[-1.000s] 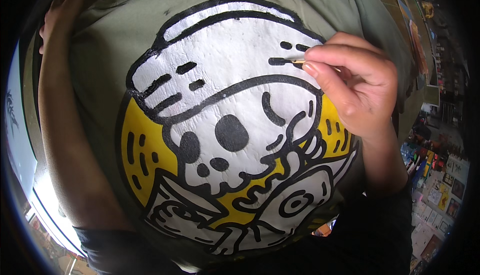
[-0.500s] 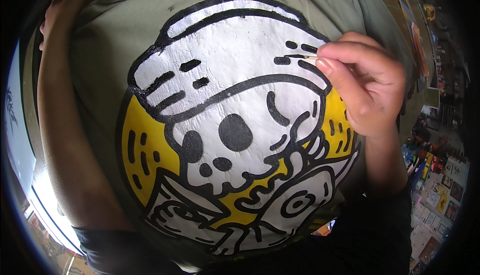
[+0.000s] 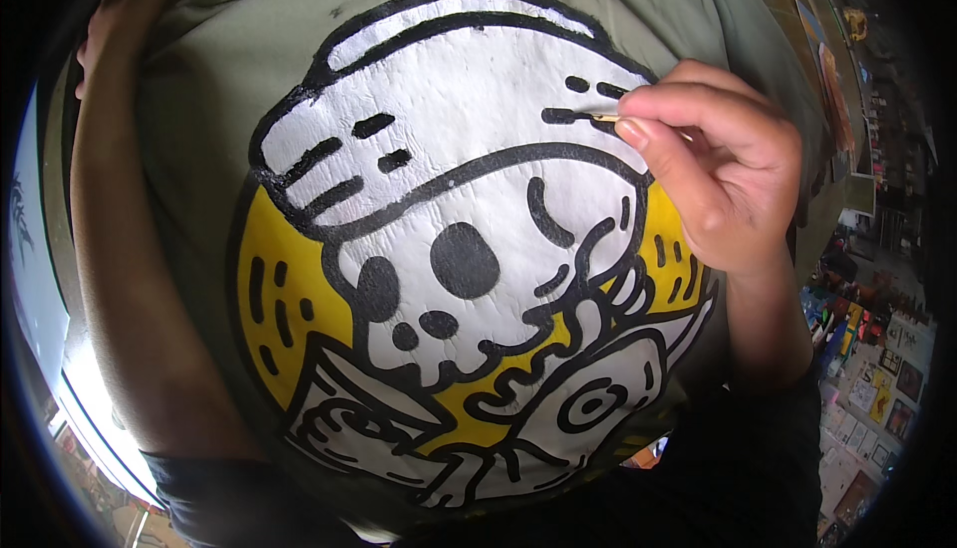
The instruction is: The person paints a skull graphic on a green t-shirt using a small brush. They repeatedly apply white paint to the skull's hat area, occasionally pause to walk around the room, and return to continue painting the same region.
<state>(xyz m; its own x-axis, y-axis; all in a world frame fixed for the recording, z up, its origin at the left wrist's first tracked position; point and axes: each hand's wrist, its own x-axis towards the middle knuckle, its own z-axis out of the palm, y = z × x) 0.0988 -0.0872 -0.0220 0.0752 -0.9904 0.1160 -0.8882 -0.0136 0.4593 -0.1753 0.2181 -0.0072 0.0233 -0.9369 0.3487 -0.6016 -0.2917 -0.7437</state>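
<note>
Right hand (image 3: 726, 154), fingers clamped on thin brush (image 3: 605, 118), left hand (image 3: 93, 44), fingers unclear, forearm (image 3: 120, 249) overlapping olive shirt (image 3: 234, 59), papers (image 3: 880, 378) lower right

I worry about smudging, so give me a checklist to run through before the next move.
1. Brush held in the right hand: ok, in a pinch.
2. Left hand clear of the drawing: ok, off at the upper left.
3. Brush touching the black dash: cannot tell; it lines up with it.
4. Black dash dry: cannot tell.
5. Shirt free of stray marks: not ok; a dark smudge shows near the drawing's top left.
</note>
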